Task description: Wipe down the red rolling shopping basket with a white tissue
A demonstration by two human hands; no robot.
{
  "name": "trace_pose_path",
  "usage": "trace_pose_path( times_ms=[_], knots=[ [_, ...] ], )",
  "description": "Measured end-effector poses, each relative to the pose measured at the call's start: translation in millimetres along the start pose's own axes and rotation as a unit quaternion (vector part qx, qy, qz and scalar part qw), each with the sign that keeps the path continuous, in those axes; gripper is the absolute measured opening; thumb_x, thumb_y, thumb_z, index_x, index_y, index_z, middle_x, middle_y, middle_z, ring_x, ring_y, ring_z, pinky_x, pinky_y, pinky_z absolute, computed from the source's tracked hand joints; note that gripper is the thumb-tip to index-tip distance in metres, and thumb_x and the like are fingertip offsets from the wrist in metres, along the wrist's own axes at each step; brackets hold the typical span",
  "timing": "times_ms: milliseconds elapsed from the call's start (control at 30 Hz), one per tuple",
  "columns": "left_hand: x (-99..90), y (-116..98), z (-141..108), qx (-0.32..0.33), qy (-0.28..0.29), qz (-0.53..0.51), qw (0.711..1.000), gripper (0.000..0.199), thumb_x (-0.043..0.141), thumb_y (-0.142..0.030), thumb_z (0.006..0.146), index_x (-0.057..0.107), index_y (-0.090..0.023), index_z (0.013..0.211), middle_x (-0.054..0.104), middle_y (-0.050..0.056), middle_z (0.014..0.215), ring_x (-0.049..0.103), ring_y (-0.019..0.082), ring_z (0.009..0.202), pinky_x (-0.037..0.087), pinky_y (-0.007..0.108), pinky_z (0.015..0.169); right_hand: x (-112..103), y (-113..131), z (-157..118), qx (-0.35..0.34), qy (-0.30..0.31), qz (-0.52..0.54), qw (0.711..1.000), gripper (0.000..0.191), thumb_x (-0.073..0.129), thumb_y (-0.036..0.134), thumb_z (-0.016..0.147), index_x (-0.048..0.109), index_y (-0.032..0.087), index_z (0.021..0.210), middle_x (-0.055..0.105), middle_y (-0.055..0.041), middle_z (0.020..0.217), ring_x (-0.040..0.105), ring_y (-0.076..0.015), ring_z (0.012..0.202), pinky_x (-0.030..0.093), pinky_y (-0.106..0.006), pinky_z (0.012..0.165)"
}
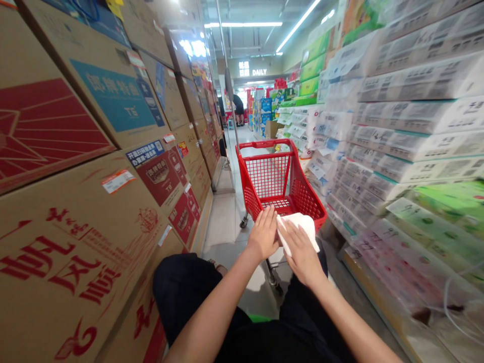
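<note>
A red plastic shopping cart (308, 194) with a grid basket stands right in front of my knees. My left hand (265, 233) lies at the near rim of the cart, its fingers stretched forward and nothing seen in it. Beside it on the right, my right hand (300, 248) rests with its fingers spread over a folded white cloth (308, 225) at the same rim. The two hands are close together. Part of the near rim is hidden beneath the hands and the cloth.
Cardboard boxes (128, 247) are stacked along the left. White paper packs (412, 136) and green packs (446, 212) are piled on the right. A tiled aisle (221, 217) runs ahead past a glossy panel. Far off, a person in dark clothes (239, 105) bends over.
</note>
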State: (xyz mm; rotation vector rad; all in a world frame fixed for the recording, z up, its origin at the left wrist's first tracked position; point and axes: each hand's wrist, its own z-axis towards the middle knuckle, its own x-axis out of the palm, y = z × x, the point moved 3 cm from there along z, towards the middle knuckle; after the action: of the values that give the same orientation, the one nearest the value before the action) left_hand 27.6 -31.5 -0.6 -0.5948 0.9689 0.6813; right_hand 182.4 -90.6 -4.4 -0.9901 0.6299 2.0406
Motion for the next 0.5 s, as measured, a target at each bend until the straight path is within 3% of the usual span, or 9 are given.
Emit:
trace_pose_path(
  times_ms=[100,267,333,500],
  knots=[
    [-3.0,6.8,-3.7,0.009,0.010,-0.007,1.000,0.093,0.066,-0.032,0.082,0.022,-0.007,0.160,0.011,0.021,0.171,0.006,0.033,0.160,0.016,0.055,0.129,-5.4,-14.3,-1.6,-0.024,0.011,0.017,1.000,0.088,0.044,0.008,0.091,0.003,0.027,0.166,0.027,-0.0059,0.170,0.028,-0.0252,0.155,0.033,-0.053,0.125],
    [-5.2,6.2,-2.7,0.005,0.016,-0.015,1.000,0.087,0.067,-0.039,0.086,0.029,-0.009,0.158,0.012,0.020,0.171,0.006,0.032,0.160,0.017,0.055,0.129,-19.4,-74.9,-9.7,0.058,-0.026,-0.010,0.998,0.079,0.043,0.011,0.096,0.013,0.031,0.166,0.036,-0.0048,0.166,0.038,-0.0266,0.151,0.035,-0.056,0.123],
    [-4.3,3.6,-1.7,0.000,0.013,-0.017,1.000,0.087,0.068,-0.039,0.085,0.032,-0.007,0.157,0.012,0.021,0.170,0.005,0.033,0.160,0.017,0.056,0.129,-17.3,-70.4,-8.1,0.067,-0.030,-0.020,0.997,0.078,0.044,0.011,0.095,0.016,0.030,0.166,0.040,-0.0055,0.164,0.040,-0.0272,0.149,0.034,-0.057,0.123],
    [-4.7,6.1,-4.2,0.009,0.006,-0.033,0.999,0.090,0.071,-0.036,0.081,0.031,-0.011,0.158,0.013,0.019,0.171,0.007,0.033,0.160,0.017,0.059,0.128,-6.9,-19.5,2.0,0.005,0.011,0.013,1.000,0.079,0.047,0.012,0.092,0.020,0.027,0.165,0.041,-0.0062,0.164,0.039,-0.0256,0.150,0.034,-0.054,0.124]
  ],
)
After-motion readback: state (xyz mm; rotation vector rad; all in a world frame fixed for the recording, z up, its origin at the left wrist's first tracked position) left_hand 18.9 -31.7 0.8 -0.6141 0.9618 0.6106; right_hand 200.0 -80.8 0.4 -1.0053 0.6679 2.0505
